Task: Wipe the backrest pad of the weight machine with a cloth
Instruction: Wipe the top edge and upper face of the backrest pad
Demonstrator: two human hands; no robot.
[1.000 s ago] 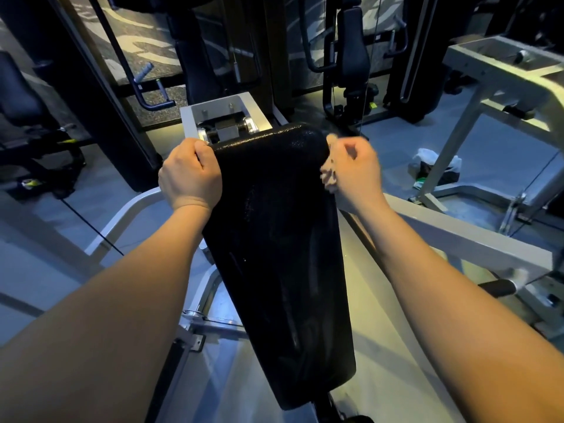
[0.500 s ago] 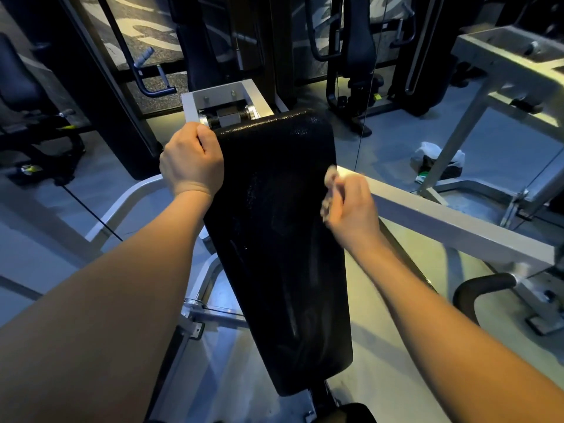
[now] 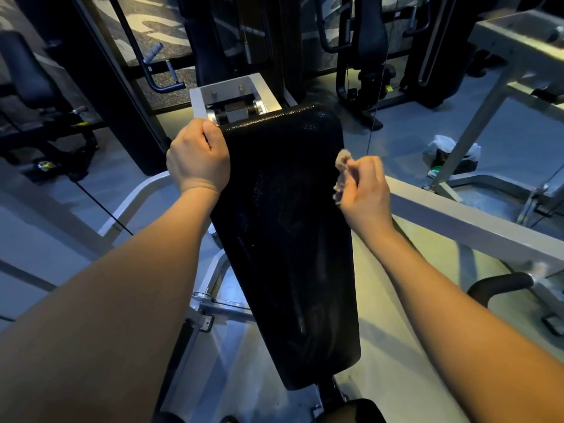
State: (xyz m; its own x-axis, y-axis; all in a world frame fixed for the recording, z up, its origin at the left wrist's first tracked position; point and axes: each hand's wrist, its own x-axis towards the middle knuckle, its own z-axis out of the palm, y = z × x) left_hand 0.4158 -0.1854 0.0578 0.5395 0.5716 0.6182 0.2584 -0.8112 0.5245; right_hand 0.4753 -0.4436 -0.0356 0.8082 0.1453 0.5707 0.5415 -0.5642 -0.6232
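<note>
The long black textured backrest pad point(image 3: 283, 239) ran up the middle. At its right edge the right hand point(image 3: 364, 190) pinched a small crumpled pale cloth point(image 3: 341, 162), seemingly to wipe that side. Farther up, the left hand point(image 3: 198, 160) clamped its top-left corner, likely steadying it.

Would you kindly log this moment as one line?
left hand: grips backrest pad top-left corner | right hand: holds cloth at pad's right edge

place: gym | in front of me: black backrest pad point(image 3: 287, 239) on a grey steel frame point(image 3: 457, 221) | around me: cable machine point(image 3: 369, 41), padded seat point(image 3: 27, 71), ribbed pull handle point(image 3: 154, 53), more dark exercise rigs behind
</note>
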